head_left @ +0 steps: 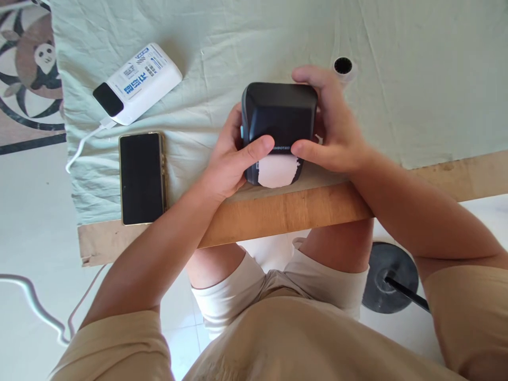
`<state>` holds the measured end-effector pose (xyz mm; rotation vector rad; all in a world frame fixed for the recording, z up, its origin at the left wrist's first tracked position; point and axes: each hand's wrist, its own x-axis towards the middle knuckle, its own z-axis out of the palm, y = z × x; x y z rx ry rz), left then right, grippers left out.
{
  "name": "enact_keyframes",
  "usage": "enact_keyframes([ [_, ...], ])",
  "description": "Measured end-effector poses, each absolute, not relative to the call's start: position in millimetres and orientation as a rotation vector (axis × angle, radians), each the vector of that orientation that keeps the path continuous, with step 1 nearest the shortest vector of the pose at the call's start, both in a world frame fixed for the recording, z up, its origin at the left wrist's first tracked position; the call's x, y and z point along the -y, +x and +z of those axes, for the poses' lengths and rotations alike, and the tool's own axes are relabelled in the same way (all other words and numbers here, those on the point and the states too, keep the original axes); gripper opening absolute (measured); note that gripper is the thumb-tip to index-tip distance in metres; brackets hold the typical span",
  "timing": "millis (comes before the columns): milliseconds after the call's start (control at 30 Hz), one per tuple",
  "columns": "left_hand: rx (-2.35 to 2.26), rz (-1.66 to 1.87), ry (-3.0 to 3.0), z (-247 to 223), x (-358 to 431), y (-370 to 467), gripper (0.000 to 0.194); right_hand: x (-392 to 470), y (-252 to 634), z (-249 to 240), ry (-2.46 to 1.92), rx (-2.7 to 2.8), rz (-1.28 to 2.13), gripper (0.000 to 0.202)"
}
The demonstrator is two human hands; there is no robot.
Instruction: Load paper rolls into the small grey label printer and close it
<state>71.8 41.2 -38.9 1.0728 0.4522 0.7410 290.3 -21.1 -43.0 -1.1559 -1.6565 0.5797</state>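
Observation:
A black label printer (280, 114), with partly covered lettering along its lower front, is held between my two hands at the table's near edge. White paper (278, 170) with a ragged right side shows below its dark cover. My left hand (240, 151) grips the printer's left side, its thumb lying on the front beside the lettering. From the right, my right hand (331, 121) has its thumb at the cover's lower right corner. Its index finger stretches past the upper right corner, and the other fingers are partly hidden behind the printer.
To the left lie a white power bank (143, 82) with a cable plugged in and a dark-screened phone (142, 179). A small white round object with a black centre (343, 66) stands beyond my right hand. The green cloth (222, 47) stops short of the wooden edge (286, 211).

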Motion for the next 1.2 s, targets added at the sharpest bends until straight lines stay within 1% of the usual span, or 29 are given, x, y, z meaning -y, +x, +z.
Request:
enact_keyframes([
  [33, -0.495, 0.743, 1.074, -37.8, -38.0, 73.4, 0.056, 19.6, 290.5, -46.0, -1.146, 1.645, 0.651, 0.092],
  [67, -0.541, 0.754, 1.069, -36.0, -35.0, 74.6, 0.062, 18.0, 290.9, -48.6, -1.135, 1.637, 0.696, 0.097],
  [167, -0.643, 0.744, 1.052, -27.9, -30.2, 75.0, 0.076, 14.0, 292.5, -52.8, -1.129, 1.623, 0.766, 0.1],
  [200, -0.649, 0.726, 1.054, -25.2, -30.2, 74.4, 0.077, 13.2, 293.0, -52.8, -1.127, 1.618, 0.783, 0.101],
  [367, -0.611, 0.689, 1.055, -17.3, -33.3, 73.0, 0.07, 12.9, 293.0, -49.4, -1.11, 1.598, 0.834, 0.096],
  [467, -0.626, 0.688, 1.012, -15.3, -33.6, 73.1, 0.071, 12.4, 292.1, -49.6, -1.089, 1.606, 0.809, 0.092],
  [600, -0.607, 0.641, 1.018, -18.5, -37.8, 70.0, 0.072, 11.2, 291.6, -52.1, -1.119, 1.596, 0.792, 0.098],
  [733, -0.468, 0.643, 1.024, -25.2, -40.9, 73.1, 0.059, 12.8, 291.3, -51.8, -1.116, 1.573, 0.793, 0.099],
  [800, -0.418, 0.662, 0.96, -22.5, -39.1, 78.7, 0.05, 15.0, 290.8, -48.8, -1.113, 1.559, 0.794, 0.094],
  [833, -0.432, 0.673, 0.902, -19.1, -37.6, 81.6, 0.051, 16.2, 290.4, -46.7, -1.122, 1.544, 0.804, 0.09],
  [900, -0.531, 0.687, 0.747, -10.1, -34.6, 85.9, 0.063, 18.0, 289.6, -42.5, -1.161, 1.502, 0.845, 0.083],
  [933, -0.577, 0.683, 0.687, -5.7, -33.5, 87.0, 0.065, 18.5, 289.4, -40.8, -1.191, 1.484, 0.872, 0.083],
  [1067, -0.632, 0.669, 0.624, 1.2, -33.4, 86.5, 0.045, 17.5, 288.9, -38.1, -1.285, 1.47, 0.871, 0.092],
  [1133, -0.643, 0.69, 0.629, -0.1, -34.0, 86.8, 0.041, 17.3, 288.3, -37.8, -1.301, 1.476, 0.831, 0.094],
  [1200, -0.644, 0.718, 0.637, -0.9, -33.6, 88.2, 0.041, 18.0, 287.7, -36.8, -1.297, 1.499, 0.83, 0.097],
])
